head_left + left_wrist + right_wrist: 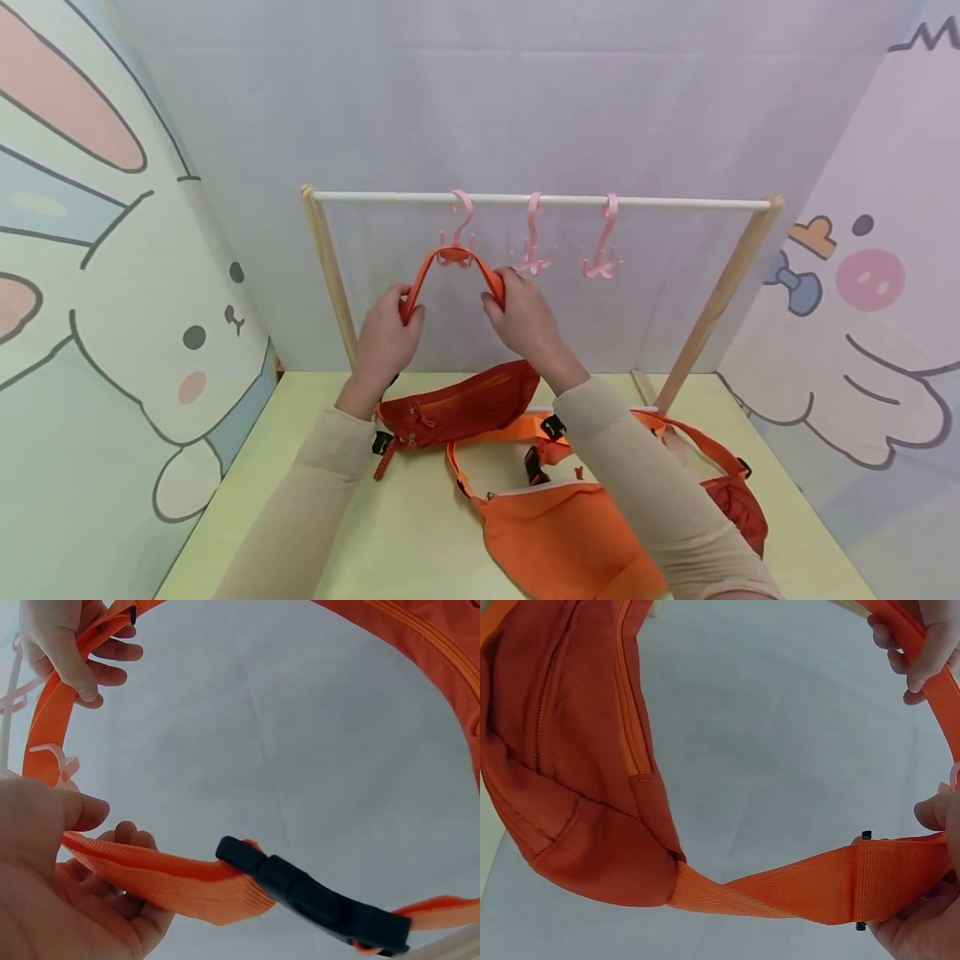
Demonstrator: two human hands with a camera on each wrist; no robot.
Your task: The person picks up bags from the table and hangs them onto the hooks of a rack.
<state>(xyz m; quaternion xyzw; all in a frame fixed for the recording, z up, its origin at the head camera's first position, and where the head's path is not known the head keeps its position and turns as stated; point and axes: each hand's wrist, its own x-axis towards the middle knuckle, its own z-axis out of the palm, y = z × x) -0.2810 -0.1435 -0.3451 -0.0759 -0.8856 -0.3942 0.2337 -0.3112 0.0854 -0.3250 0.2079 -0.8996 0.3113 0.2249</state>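
Note:
A rust-red waist bag (465,408) hangs by its orange strap (452,252), which arches up in front of the left pink hook (462,218). On the arch's left side, my left hand (386,329) holds the strap between thumb and fingers. My right hand (527,317) grips the other side of the strap. Pink prongs (61,763) show against the inside of the loop in the left wrist view. A black buckle (315,900) joins the strap beyond my left hand. The bag's zipper (546,712) faces the right wrist camera.
Two more pink hooks (532,242) hang along the white rail (660,202) of a wooden-legged rack. On the pale yellow table (247,517) lie an orange waist bag (562,533) and another red one (738,504), partly behind my right sleeve.

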